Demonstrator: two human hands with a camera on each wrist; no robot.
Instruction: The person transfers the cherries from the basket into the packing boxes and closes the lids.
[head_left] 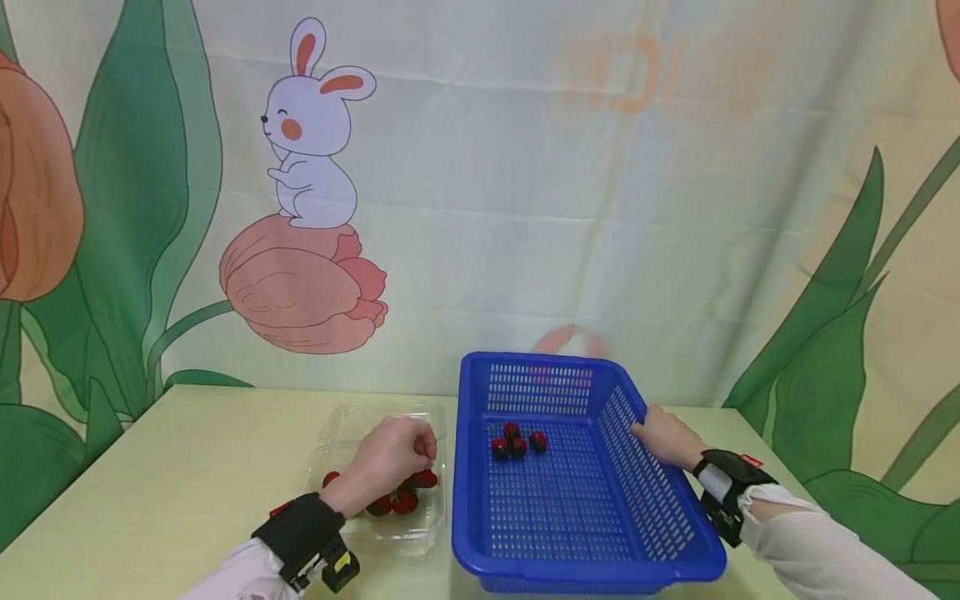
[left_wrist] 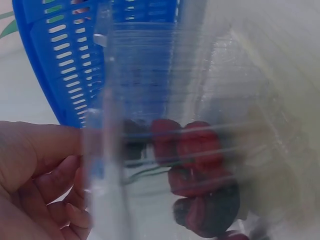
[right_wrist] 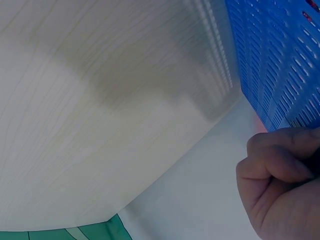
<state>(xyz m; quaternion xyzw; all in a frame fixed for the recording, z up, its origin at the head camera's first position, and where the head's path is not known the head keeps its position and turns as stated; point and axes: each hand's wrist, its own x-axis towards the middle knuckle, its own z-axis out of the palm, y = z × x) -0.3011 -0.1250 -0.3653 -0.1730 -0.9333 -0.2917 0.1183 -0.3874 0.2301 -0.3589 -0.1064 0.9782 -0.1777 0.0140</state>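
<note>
The red fruits (head_left: 408,492) sit in a clear plastic clamshell (head_left: 375,433) on the tabletop (head_left: 187,467), just left of the blue basket (head_left: 585,575). The left hand (head_left: 390,458) is down in the clamshell with fingers curled over the fruit, but I honestly can't tell if it's got one pinched. The right hand (head_left: 663,437) grips the basket's right rim. Four more fruits (head_left: 517,442) lie inside the basket, near the back.
</note>
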